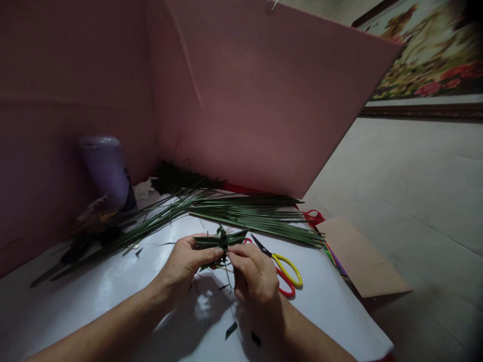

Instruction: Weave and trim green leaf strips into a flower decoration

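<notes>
Both my hands meet over a white table (113, 291) and pinch a small folded figure of green leaf strips (222, 240). My left hand (186, 264) grips its left side with thumb and fingers closed. My right hand (252, 276) holds it from below on the right, fingers curled. Thin loose strips hang down from the figure between the hands. Scissors (281, 264) with a yellow and a red handle lie just right of my right hand.
A bundle of long green leaves (249, 213) lies across the table behind the hands. A purple bottle (107, 171) stands at the back left. A pink board (245, 95) walls the back. Brown cardboard (358, 256) and coloured strips lie at the right edge. Leaf scraps dot the table.
</notes>
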{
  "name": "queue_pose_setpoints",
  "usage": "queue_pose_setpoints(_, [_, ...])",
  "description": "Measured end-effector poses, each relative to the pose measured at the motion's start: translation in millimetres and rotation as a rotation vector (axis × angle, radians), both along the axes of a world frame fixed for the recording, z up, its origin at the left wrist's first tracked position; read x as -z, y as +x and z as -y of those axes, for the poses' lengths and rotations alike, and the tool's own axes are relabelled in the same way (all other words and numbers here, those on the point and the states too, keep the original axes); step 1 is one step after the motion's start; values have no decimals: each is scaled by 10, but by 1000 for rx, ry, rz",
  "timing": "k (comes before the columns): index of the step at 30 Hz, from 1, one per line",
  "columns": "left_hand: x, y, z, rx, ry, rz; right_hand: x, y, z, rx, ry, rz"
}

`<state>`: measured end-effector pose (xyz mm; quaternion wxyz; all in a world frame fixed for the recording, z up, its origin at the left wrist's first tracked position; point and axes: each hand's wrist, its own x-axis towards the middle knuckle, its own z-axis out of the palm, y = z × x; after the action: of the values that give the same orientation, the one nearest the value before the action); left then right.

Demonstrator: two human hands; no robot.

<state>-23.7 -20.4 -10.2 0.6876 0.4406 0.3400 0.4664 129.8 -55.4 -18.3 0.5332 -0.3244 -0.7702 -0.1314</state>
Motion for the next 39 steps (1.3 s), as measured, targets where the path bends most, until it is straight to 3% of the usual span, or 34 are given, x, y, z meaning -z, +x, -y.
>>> queue_pose_setpoints(24, [-36,7,17,8,-15,3,15,1,-34,5,65,60])
queue_pose_setpoints(39, [-35,15,-3,-1,8,13,50,51,-72,98,76,99])
